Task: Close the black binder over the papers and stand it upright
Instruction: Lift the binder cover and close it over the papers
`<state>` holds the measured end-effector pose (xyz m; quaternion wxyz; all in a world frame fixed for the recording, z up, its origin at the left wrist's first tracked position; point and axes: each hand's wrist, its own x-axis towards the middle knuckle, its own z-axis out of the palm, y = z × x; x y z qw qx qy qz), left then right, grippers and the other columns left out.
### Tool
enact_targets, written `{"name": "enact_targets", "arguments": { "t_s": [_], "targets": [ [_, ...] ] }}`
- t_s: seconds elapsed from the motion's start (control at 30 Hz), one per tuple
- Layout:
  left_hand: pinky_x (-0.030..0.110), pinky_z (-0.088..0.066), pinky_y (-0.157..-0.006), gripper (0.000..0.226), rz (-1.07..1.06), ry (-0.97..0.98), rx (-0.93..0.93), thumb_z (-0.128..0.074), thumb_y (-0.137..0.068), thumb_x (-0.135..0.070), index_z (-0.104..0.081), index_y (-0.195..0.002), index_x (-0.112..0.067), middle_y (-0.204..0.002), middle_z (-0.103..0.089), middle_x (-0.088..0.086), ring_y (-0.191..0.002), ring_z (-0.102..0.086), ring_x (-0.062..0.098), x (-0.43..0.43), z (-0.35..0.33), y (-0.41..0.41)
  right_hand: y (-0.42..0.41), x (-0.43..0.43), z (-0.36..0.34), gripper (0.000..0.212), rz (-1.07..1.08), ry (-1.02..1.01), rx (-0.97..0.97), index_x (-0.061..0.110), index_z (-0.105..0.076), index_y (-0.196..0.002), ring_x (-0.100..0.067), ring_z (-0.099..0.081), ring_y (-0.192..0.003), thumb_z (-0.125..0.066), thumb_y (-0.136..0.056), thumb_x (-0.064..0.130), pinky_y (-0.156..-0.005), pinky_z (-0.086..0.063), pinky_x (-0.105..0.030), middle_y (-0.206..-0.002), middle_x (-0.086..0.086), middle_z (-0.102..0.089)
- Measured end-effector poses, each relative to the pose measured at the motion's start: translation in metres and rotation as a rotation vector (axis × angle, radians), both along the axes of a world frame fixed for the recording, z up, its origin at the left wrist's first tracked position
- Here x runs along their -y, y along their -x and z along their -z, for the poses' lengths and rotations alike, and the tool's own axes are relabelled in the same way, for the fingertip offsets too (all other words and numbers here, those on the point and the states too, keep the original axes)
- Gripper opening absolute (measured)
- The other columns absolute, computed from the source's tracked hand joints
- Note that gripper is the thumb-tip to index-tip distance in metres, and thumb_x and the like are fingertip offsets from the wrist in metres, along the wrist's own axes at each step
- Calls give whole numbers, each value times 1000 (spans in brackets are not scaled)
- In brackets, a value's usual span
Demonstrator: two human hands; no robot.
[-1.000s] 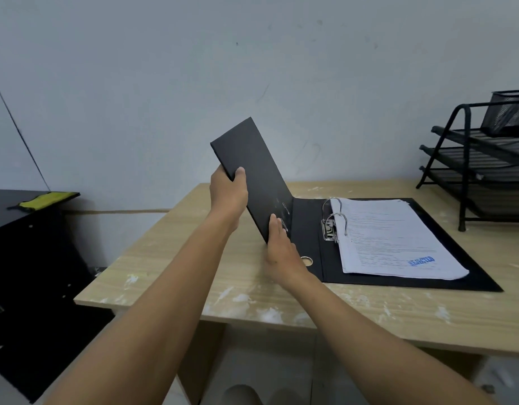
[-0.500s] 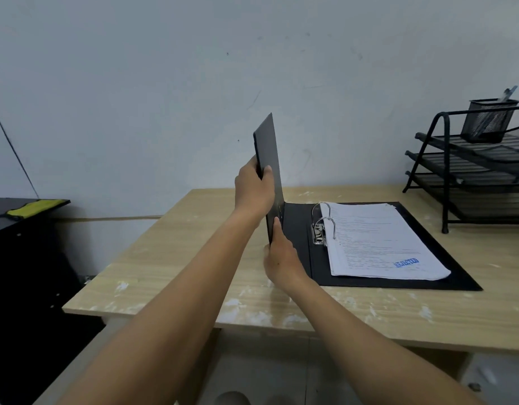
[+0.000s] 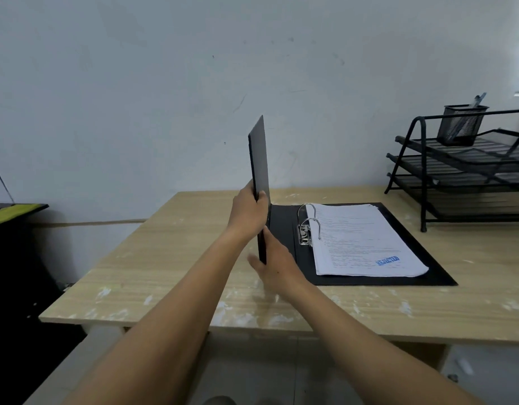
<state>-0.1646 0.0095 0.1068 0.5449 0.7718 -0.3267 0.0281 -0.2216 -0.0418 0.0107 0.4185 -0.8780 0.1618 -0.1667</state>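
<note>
Both grips clamp the black binder's raised cover (image 3: 259, 159): left hand (image 3: 248, 210) pinching mid-edge, right hand (image 3: 277, 263) gripping its lower edge beside the white papers (image 3: 363, 241).

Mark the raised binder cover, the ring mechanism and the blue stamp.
raised binder cover (image 3: 259, 159), head view, upper face of the cover
ring mechanism (image 3: 305, 229), head view, metal clamp base
blue stamp (image 3: 388, 260), head view, printed lettering

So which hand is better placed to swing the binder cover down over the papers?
The left hand. It grips the raised cover partway up its near edge, where it can steer the cover down onto the papers. The right hand sits low by the spine, better for steadying.
</note>
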Motion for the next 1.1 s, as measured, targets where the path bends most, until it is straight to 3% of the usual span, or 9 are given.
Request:
{"name": "enact_targets", "arguments": {
  "t_s": [0.1,0.2,0.37,0.5,0.67,0.8,0.9,1.0,1.1],
  "targets": [
    [26,-40,-61,19,36,-9,19,-35,-96,-8,-52,-96,-17,-77,-54,1,-65,-48,16,7,4,4,21,12,-10,76,-15,131,-9,27,-20,-152,-20,-46,-135,-57,-89,48,-107,-42,-41,-154,7,-37],
    [28,-36,-55,27,61,4,42,-35,-95,-6,-51,-83,-23,-67,-48,1,-58,-42,18,15,5,5,42,31,-16,83,16,300,-60,20,-9,-156,-19,-29,-146,-57,-93,45,-115,-31,-36,-164,3,-12],
    [18,-34,-48,31,84,-53,98,-36,-94,-4,-56,-117,-9,-70,-50,-5,-55,-44,10,31,2,12,78,54,-27,84,98,511,-80,18,-13,-156,-20,-27,-147,-57,-91,50,-110,-35,-37,-165,2,-9],
    [25,-40,-62,39,118,-104,151,-39,-89,-3,-55,-124,-9,-91,-62,6,-67,-49,18,44,1,24,105,66,-32,82,146,634,-98,18,-13,-156,-21,-25,-148,-54,-93,49,-107,-37,-37,-165,-1,-9],
    [30,-39,-70,18,124,-169,209,-44,-86,0,-54,-97,-9,-88,-57,9,-81,-51,28,57,10,39,131,77,-39,80,197,736,-96,15,-14,-155,-22,-26,-147,-54,-94,48,-104,-40,-36,-165,-3,-9],
    [40,-44,-95,34,115,-210,203,-46,-89,-5,-55,-121,-5,-120,-63,14,-112,-56,32,66,17,50,149,80,-44,76,221,863,-60,13,-21,-154,-20,-27,-146,-54,-94,46,-97,-46,-35,-163,-4,-16],
    [36,-40,-105,52,176,-213,178,-46,-90,-4,-42,-142,-9,-146,-46,11,-130,-47,30,72,21,58,161,80,-48,69,243,953,8,9,-33,-149,-22,-33,-145,-58,-93,42,-95,-49,-35,-160,-7,-26],
    [28,-36,-106,54,192,-244,204,-47,-91,-2,-39,-144,-9,-151,-40,8,-137,-39,23,78,25,67,169,81,-52,65,259,1087,91,2,-52,-136,-29,-54,-130,-73,-84,35,-87,-55,-37,-146,-15,-49],
    [40,-36,-110,52,237,-257,227,-47,-90,0,-43,-141,-8,-148,-43,12,-135,-43,29,85,30,75,171,88,-57,65,298,1200,127,2,-66,-120,-28,-66,-115,-87,-67,32,-78,-59,-31,-129,-15,-65]
  ]
}}
